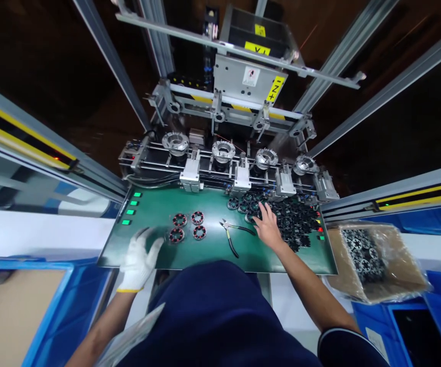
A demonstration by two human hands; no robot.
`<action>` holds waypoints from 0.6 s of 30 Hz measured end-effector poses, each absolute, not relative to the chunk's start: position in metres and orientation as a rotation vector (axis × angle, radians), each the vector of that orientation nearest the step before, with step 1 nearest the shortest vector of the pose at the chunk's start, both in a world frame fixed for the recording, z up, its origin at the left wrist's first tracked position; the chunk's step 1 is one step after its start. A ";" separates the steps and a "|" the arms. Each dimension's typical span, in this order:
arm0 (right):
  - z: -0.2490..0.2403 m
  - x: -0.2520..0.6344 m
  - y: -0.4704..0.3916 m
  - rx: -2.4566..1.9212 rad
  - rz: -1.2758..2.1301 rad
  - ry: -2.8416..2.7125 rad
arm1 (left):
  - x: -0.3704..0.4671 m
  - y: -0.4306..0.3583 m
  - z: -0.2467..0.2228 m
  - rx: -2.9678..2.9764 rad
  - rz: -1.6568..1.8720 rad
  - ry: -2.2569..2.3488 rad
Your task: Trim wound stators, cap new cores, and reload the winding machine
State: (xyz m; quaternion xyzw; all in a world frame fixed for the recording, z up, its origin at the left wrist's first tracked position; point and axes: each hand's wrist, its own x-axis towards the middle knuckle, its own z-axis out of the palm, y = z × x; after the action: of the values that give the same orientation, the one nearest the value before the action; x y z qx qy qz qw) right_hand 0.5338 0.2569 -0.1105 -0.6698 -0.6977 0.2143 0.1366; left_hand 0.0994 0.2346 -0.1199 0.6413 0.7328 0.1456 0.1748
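Note:
My left hand (139, 259), in a white work glove with a yellow cuff, is over the left part of the green worktop (205, 257). Its fingers are spread and slightly blurred, with nothing in them. To its right lie several round motor stators with red-and-black windings, among them one stator (176, 234). My bare right hand (268, 227) reaches to the left edge of a pile of black ring-shaped cores (291, 224). Its fingers are apart, the thumb close to a single core (249, 218). Diagonal cutters (230, 233) lie with handles spread between the stators and this hand.
Behind the worktop stands a winding machine with several metal ring fixtures, one fixture (223, 151) near the middle. A carton (399, 265) of cores stands at right, a blue-rimmed bin (65, 285) at left. Yellow-black light curtains (25, 132) flank both sides.

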 end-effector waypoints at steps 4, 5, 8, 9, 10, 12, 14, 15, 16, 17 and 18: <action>-0.103 0.521 0.261 -1.827 0.690 -1.952 | 0.087 0.243 -0.136 1.734 0.516 2.164; -0.099 0.516 0.262 -1.789 0.705 -1.927 | 0.086 0.245 -0.140 1.724 0.537 2.183; -0.080 0.499 0.275 -1.618 0.801 -1.884 | 0.087 0.244 -0.149 1.712 0.574 2.234; -0.072 0.491 0.285 -1.549 0.845 -1.882 | 0.089 0.243 -0.152 1.715 0.573 2.246; -0.063 0.481 0.299 -1.481 0.885 -1.887 | 0.090 0.241 -0.154 1.720 0.567 2.254; -0.042 0.458 0.340 -1.363 0.930 -1.911 | 0.092 0.238 -0.157 1.737 0.546 2.256; -0.022 0.428 0.395 -1.275 0.921 -1.955 | 0.093 0.236 -0.159 1.752 0.528 2.250; -0.013 0.411 0.426 -1.238 0.901 -1.984 | 0.092 0.235 -0.160 1.758 0.521 2.246; -0.007 0.393 0.455 -1.206 0.873 -2.017 | 0.092 0.235 -0.160 1.763 0.517 2.242; -0.002 0.376 0.483 -1.180 0.840 -2.059 | 0.091 0.235 -0.161 1.768 0.514 2.239; 0.001 0.360 0.508 -1.162 0.803 -2.101 | 0.090 0.235 -0.161 1.771 0.514 2.236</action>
State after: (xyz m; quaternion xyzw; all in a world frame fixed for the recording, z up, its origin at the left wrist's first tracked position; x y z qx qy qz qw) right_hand 0.3595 0.5079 0.0015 -0.4379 -0.7915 0.3024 0.3004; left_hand 0.0903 0.2352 -0.1614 0.6065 0.7658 0.1759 0.1216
